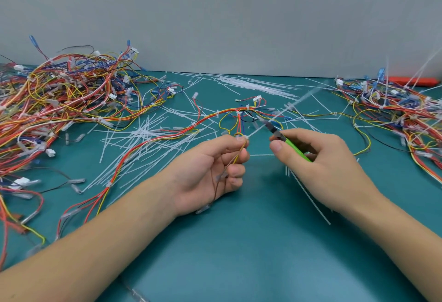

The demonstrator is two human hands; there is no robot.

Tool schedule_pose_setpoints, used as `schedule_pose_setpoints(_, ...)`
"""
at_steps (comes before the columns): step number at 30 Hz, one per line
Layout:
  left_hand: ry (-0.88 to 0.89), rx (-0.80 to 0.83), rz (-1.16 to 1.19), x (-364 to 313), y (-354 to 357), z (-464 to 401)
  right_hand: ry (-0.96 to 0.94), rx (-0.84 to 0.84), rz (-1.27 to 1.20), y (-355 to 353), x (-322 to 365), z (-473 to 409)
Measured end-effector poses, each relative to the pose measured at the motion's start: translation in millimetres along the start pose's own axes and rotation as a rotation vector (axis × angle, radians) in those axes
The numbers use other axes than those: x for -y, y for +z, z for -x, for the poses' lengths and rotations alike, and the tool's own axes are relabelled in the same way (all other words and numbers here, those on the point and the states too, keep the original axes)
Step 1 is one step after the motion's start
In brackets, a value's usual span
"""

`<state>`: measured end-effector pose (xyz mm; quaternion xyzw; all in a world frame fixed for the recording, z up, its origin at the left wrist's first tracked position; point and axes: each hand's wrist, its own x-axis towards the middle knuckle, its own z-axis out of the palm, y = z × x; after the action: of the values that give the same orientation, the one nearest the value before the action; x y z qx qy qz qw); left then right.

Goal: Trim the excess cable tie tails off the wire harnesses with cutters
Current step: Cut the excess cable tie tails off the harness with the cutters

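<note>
Left hand pinches a harness just under its cable tie, tail slanting up-right, blurred; right hand is curled round the green-handled cutters, blades at the tail (contact unclear, palm hides the handle ends). Harness piles sit left and right on the tabletop, both cut off by the frame; cut tails between.

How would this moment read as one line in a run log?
step: trimming tie tail | left hand: pinches harness at tie | right hand: grips cutters beside tail | cut: not yet | mat: loose tails
</note>
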<state>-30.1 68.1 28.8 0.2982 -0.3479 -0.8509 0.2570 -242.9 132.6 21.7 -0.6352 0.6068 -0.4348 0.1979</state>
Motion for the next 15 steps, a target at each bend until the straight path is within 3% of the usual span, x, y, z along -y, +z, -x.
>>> schedule_pose_setpoints(6,0.015,0.005,-0.034,2.0,0.9,-0.6,-0.085,0.097,0.078,5.4,1.3,4.3)
schedule_pose_setpoints(15,0.017,0.018,-0.058,2.8,-0.5,-1.6,-0.118,0.101,0.12,7.6,0.1,3.8)
